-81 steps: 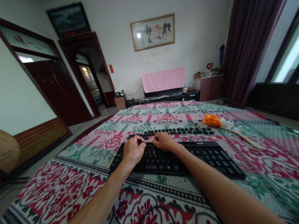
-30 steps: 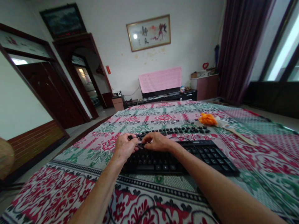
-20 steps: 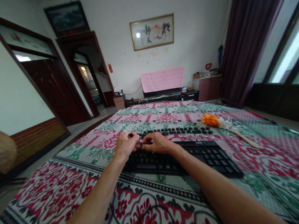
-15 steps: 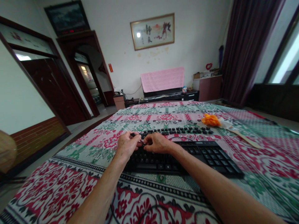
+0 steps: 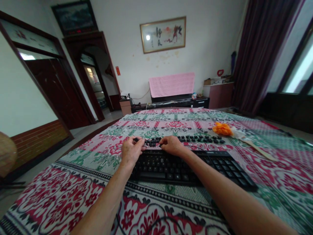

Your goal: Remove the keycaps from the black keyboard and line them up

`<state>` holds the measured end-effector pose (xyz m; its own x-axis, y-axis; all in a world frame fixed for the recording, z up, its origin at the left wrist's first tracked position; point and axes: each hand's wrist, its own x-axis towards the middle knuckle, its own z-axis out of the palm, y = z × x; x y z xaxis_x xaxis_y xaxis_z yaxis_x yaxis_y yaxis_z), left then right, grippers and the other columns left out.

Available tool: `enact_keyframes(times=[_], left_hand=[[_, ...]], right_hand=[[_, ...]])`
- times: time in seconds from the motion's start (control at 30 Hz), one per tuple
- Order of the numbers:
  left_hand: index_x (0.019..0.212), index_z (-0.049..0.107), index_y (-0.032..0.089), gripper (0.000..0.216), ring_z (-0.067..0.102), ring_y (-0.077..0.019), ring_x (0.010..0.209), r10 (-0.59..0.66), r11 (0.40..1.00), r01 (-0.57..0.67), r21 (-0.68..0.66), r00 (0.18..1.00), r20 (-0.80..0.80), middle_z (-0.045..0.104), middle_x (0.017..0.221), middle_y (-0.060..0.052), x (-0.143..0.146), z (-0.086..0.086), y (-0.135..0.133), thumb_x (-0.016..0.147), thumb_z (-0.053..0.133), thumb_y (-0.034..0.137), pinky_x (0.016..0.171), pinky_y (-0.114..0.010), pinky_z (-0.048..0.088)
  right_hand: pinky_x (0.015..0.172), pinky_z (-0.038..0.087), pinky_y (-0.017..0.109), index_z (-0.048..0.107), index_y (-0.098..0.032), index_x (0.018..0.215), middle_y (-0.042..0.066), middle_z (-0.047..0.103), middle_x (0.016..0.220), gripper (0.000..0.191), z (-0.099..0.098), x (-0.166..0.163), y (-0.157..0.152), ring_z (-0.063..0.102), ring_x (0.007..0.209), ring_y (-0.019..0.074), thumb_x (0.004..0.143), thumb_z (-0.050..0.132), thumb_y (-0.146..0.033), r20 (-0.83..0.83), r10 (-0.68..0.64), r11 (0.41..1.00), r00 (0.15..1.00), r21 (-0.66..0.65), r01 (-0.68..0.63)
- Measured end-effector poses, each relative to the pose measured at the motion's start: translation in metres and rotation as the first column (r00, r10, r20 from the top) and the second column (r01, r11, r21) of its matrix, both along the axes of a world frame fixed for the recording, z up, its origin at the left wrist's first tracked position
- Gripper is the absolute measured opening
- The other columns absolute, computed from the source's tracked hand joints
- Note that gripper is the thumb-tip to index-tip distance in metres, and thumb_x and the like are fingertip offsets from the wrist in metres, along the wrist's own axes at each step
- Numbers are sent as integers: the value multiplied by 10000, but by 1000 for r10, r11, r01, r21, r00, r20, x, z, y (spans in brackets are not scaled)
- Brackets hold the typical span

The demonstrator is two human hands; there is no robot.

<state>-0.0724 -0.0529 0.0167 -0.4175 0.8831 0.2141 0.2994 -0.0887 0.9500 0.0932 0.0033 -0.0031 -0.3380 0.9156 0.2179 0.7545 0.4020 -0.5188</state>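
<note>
My left hand (image 5: 132, 148) is closed around a small tool that looks like a keycap puller (image 5: 136, 139), its black handle partly hidden by the fingers. Thin pale wires stick out at its upper left, and a bit of metal shows by the fingertips. My right hand (image 5: 171, 145) pinches a small black keycap (image 5: 160, 145) close to the rows of loose keycaps (image 5: 199, 138). Below both hands lies a black keyboard (image 5: 156, 175); my right forearm crosses over it and hides part of its keys.
A patterned red, green and white cloth (image 5: 73, 195) covers the table. At the right lie an orange flower-like bundle (image 5: 222, 129) and a pale flat stick (image 5: 260, 150). A black cable (image 5: 171, 218) curls at the front edge. A pink cloth (image 5: 171, 85) hangs at the far wall.
My hands have drawn apart. The right hand has moved up and right from the keyboard to the loose keycaps; the left has risen slightly. The view has shifted a little.
</note>
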Motion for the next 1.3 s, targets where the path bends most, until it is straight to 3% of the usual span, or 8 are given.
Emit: enact_keyframes(times=[0.2, 0.53, 0.63, 0.87, 1.3], left_hand=[[814, 562, 137, 262, 626, -144, 515, -2, 1000, 2, -5, 1000, 23, 611, 599, -13, -1, 0, 1, 623, 591, 314, 369, -147, 409], [808, 573, 147, 263, 626, -142, 502, 9, 1000, -8, -9, 999, 33, 599, 578, -6, -6, -4, 6, 619, 580, 330, 363, -145, 405], [807, 577, 148, 269, 626, -148, 505, 5, 1000, -4, -5, 999, 32, 594, 565, -2, -5, -4, 6, 616, 580, 337, 361, -151, 406], [800, 575, 145, 261, 622, -148, 505, -12, 1000, 13, -10, 999, 32, 584, 560, 1, -4, -4, 3, 618, 586, 333, 357, -149, 398], [816, 579, 146, 265, 633, -160, 513, -14, 1000, 14, -9, 1000, -17, 604, 582, -16, -5, -6, 5, 633, 572, 338, 363, -163, 426]], right_hand=[[571, 385, 174, 706, -236, 856, -21, 672, 683, 259, -3, -8, 21, 579, 646, 114, 650, 553, -269, 62, -98, 994, 993, -48, 101], [543, 377, 193, 721, -188, 765, 48, 670, 671, 260, -7, -11, 26, 591, 646, 145, 689, 526, -343, 241, -66, 995, 968, -55, 81], [550, 379, 182, 715, -193, 789, 29, 671, 686, 234, -5, -7, 26, 591, 664, 140, 658, 551, -295, 244, -29, 997, 969, -68, 47], [626, 402, 204, 682, -253, 933, 7, 679, 795, 317, -10, -6, 31, 590, 715, 148, 660, 524, -276, 239, 13, 999, 971, 35, -22], [589, 385, 203, 698, -232, 851, 9, 661, 718, 280, -8, -11, 29, 568, 658, 135, 656, 508, -300, 224, -22, 1000, 974, 14, 20]])
